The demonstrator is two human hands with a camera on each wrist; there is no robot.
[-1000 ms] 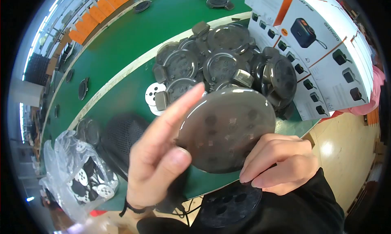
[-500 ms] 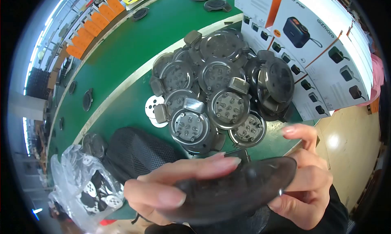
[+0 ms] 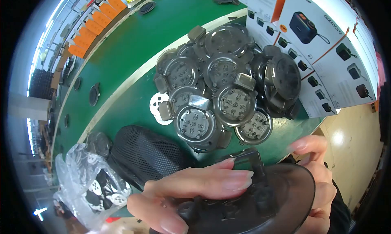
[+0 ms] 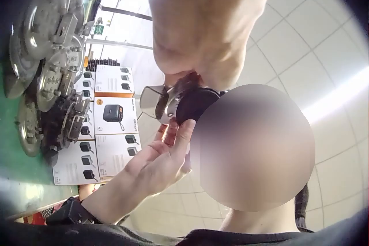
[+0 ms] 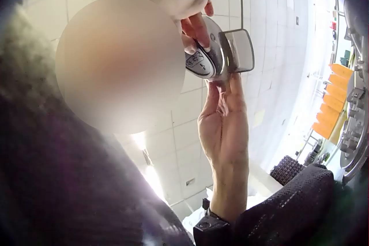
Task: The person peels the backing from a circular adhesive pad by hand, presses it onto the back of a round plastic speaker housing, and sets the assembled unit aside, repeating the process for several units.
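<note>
- The left hand [image 3: 191, 191] lay across the top of a dark disc [image 3: 281, 201]. Its fingers were nearly straight and its thumb sat at the near rim, pinching the disc.
- The right hand [image 3: 319, 181] curled round the disc's right rim, index finger raised above the edge.
- The disc sat tilted between both hands, lifted off the green worktop [image 3: 122, 59].
- Beyond the hands, a pile of metal discs [image 3: 222, 91] lay on the worktop, with printed boxes [image 3: 326, 42] beyond the right hand.
- Left of the left hand lay a mesh bag [image 3: 142, 152] and a plastic bag [image 3: 81, 181].
</note>
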